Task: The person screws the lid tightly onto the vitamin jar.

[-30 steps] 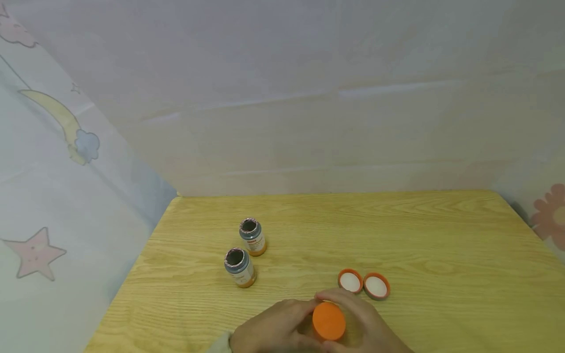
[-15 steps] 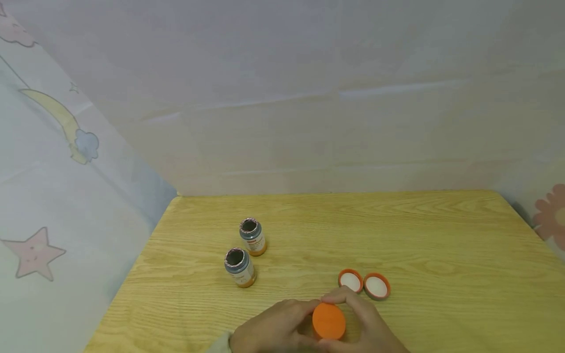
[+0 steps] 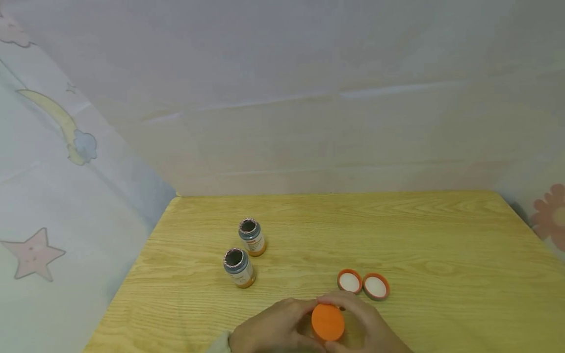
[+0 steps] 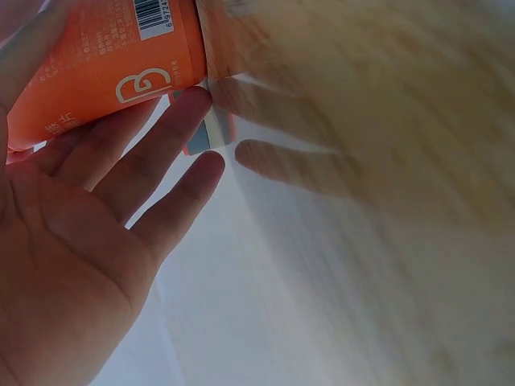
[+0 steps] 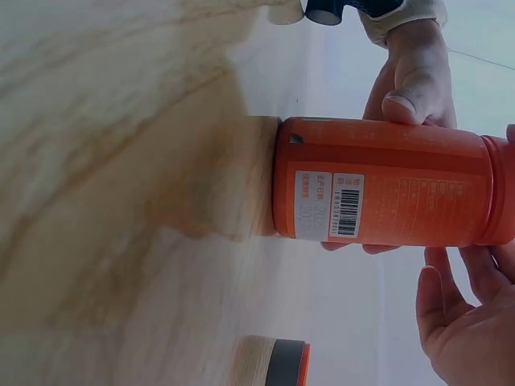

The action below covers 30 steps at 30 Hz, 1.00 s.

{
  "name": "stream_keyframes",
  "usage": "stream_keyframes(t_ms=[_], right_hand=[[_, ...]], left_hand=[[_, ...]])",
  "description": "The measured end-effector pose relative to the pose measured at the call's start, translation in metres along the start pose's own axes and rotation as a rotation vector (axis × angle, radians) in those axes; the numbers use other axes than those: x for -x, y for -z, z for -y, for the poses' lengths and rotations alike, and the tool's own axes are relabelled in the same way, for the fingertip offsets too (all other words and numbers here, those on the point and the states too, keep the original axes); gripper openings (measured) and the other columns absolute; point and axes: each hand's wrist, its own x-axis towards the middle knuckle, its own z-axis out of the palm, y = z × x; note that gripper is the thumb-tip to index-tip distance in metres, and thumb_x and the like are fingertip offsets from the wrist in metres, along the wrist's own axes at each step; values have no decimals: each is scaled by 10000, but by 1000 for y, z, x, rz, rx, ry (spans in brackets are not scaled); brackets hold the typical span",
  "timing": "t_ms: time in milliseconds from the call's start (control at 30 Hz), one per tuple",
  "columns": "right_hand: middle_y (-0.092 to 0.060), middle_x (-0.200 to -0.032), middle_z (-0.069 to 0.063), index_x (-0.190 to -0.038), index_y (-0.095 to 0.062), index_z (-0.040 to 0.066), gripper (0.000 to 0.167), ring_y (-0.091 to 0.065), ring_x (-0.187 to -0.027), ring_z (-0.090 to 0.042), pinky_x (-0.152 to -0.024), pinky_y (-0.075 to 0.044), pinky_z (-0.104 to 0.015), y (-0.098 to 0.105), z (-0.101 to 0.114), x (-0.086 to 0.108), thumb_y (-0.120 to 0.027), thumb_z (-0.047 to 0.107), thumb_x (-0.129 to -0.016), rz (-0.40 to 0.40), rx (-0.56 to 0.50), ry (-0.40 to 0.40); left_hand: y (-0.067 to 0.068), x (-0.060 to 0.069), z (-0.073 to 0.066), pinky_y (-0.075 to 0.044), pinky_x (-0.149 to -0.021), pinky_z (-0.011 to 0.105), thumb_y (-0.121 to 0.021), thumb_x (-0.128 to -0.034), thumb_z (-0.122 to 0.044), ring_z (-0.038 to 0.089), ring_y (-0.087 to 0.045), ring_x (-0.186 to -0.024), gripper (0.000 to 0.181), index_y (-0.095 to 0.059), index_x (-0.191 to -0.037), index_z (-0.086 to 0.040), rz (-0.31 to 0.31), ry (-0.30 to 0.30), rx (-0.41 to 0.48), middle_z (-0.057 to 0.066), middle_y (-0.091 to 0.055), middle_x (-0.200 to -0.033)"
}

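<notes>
An orange bottle with an orange cap (image 3: 328, 322) stands upright on the table near the front edge, between both hands. My left hand (image 3: 275, 327) curls round its body from the left; in the left wrist view the fingers of that hand (image 4: 105, 217) lie along the printed orange side (image 4: 105, 60). My right hand (image 3: 368, 323) grips the cap with thumb and fingertips from the right. In the right wrist view the bottle's barcode label (image 5: 330, 205) faces the camera, and the right hand (image 5: 475, 330) is at the cap end.
Two open grey jars (image 3: 253, 239) (image 3: 240, 268) with orange bases stand left of centre on the wooden table (image 3: 419, 235). Two lids (image 3: 349, 282) (image 3: 376, 286) lie white inside up, just beyond the right hand. A pale printed cloth (image 3: 265, 122) hangs behind and at the sides.
The right hand's fingers have shifted slightly round the cap. The left hand and the bottle have stayed in nearly the same place.
</notes>
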Motion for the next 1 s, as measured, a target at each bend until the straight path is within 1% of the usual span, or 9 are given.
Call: stream_keyframes(t_ms=[100, 233, 333, 467, 567, 700, 767, 867, 1000], right_hand=[[-659, -1221, -19, -1305, -582, 56, 629, -578, -1112, -82, -931, -433, -197, 0, -1, 0, -865, 135, -750, -11, 7, 8], [-664, -1163, 17, -1262, -595, 67, 619, -575, -1044, -79, -850, -416, -238, -1, -1, -1, -888, 171, -727, -44, 2, 5], [-659, -1126, 32, -1227, -595, 74, 614, -571, -1014, -85, -830, -394, -258, -4, -1, -2, -903, 195, -710, -64, -17, -12], [-640, -1100, 40, -1206, -587, 104, 611, -549, -1002, -85, -824, -386, -267, -6, 0, -2, -909, 222, -701, -70, -34, -49], [-638, -1149, 40, -1250, -570, 126, 651, -549, -1042, -76, -818, -411, -259, -5, 1, -3, -905, 260, -708, -56, 2, -75], [-650, -1252, 7, -1331, -556, 106, 690, -585, -1138, -79, -864, -458, -233, -1, 2, -3, -879, 254, -740, -26, 60, -60], [-656, -1263, -10, -1337, -567, 83, 665, -598, -1159, -93, -925, -460, -208, -1, 1, -2, -862, 200, -753, -13, 43, -38], [-661, -1241, -42, -1317, -583, 52, 626, -605, -1157, -107, -1006, -429, -170, 0, 0, -2, -849, 132, -757, -6, 3, -4], [-661, -1201, -11, -1280, -599, 70, 610, -598, -1112, -99, -994, -420, -165, -1, 1, -1, -870, 124, -736, -23, -3, -14]], left_hand=[[0, 0, 1, -477, -854, 133, -693, -896, -471, -98, -564, -968, 518, -517, -1364, -336, 3, -3, 6, -240, -624, -1190], [0, 0, 1, -476, -808, 123, -681, -911, -460, -92, -563, -920, 513, -511, -1379, -335, 13, -1, 22, -238, -628, -1171], [0, 0, 1, -479, -793, 121, -666, -922, -458, -91, -562, -893, 464, -537, -1348, -326, 18, 4, 33, -239, -633, -1140], [0, 0, 2, -472, -796, 114, -665, -926, -451, -95, -555, -880, 404, -575, -1292, -305, 11, -5, 14, -238, -637, -1096], [0, 0, 2, -468, -814, 115, -677, -922, -438, -103, -552, -895, 385, -591, -1266, -288, 6, -7, -12, -233, -641, -1093], [0, 0, 1, -471, -846, 131, -688, -908, -451, -109, -558, -936, 389, -595, -1252, -294, 6, 10, -10, -239, -642, -1127], [1, 1, 1, -473, -849, 132, -687, -902, -467, -106, -562, -941, 413, -580, -1268, -308, 5, 10, 0, -244, -640, -1128], [1, 1, 1, -474, -844, 121, -686, -899, -469, -103, -569, -931, 450, -551, -1303, -324, -2, -13, 3, -243, -638, -1109], [1, 2, 2, -479, -797, 104, -689, -902, -454, -109, -569, -882, 464, -531, -1322, -334, -2, -32, 9, -246, -636, -1055]])
